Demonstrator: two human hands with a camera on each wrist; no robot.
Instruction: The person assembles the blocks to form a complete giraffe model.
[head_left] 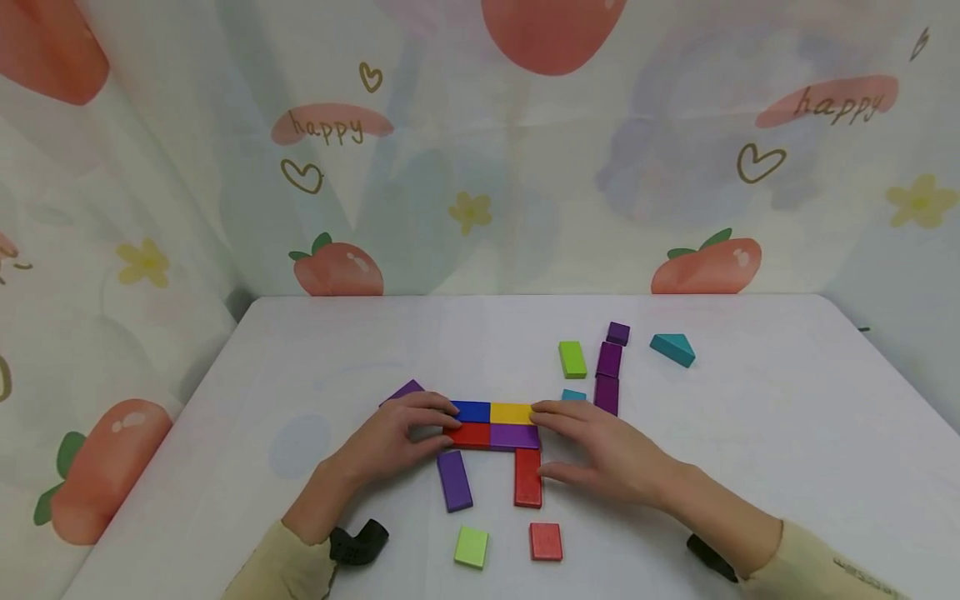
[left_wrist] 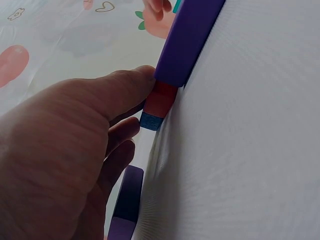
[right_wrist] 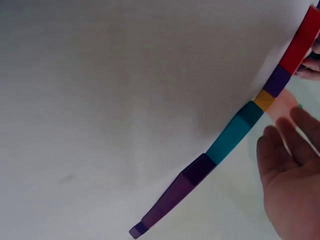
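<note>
A two-row group of flat blocks lies between the hands. Its back row has a blue block (head_left: 472,412) and a yellow block (head_left: 512,413); in front are a red block (head_left: 470,436) and a purple block (head_left: 514,437). My left hand (head_left: 390,433) touches the group's left end with loosely bent fingers, partly covering the blue and red blocks. At the right end, fingertips of my right hand (head_left: 615,454) reach the yellow block, while the thumb lies beside an upright-set red block (head_left: 528,478). In the right wrist view, that hand (right_wrist: 295,175) has relaxed fingers around nothing.
A violet block (head_left: 454,481), green square (head_left: 471,547) and red square (head_left: 546,542) lie in front. Behind the right hand are a green block (head_left: 572,359), a purple column (head_left: 609,360) and a teal triangle (head_left: 675,348). Another purple block (head_left: 405,389) is partly hidden behind the left hand.
</note>
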